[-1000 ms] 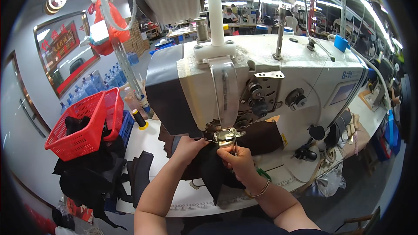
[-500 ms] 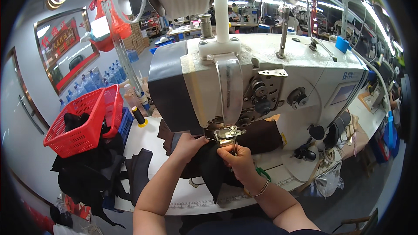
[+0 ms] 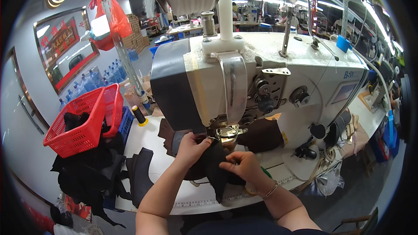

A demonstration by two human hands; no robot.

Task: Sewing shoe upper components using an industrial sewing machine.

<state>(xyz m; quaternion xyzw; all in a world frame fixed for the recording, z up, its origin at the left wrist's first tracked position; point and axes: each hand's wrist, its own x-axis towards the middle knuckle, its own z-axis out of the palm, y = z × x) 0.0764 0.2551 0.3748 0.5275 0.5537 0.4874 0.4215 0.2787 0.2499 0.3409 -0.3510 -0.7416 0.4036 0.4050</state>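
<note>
A black fabric piece (image 3: 214,172) hangs from the needle area of the sewing machine (image 3: 257,74) over the table's front part. My left hand (image 3: 193,148) is closed on its upper left edge, right beside the metal presser foot (image 3: 228,132). My right hand (image 3: 247,167) is just right of the piece, lower than the foot, with fingers curled in; what they hold, if anything, is hidden. Green-handled scissors (image 3: 266,172) lie partly covered behind that hand. Dark brown pieces (image 3: 261,135) lie under the machine arm.
Left on the white table (image 3: 163,165) are dark cut pieces (image 3: 140,169) and a black thread cone (image 3: 139,115). Red baskets (image 3: 74,132) stand beyond its left edge, above a heap of black fabric (image 3: 87,174). Tape rolls and black machine parts (image 3: 306,152) sit at the right.
My right hand has drawn back from the presser foot, down and to the right. My left hand has shifted slightly right, still at the fabric. The view has moved a little.
</note>
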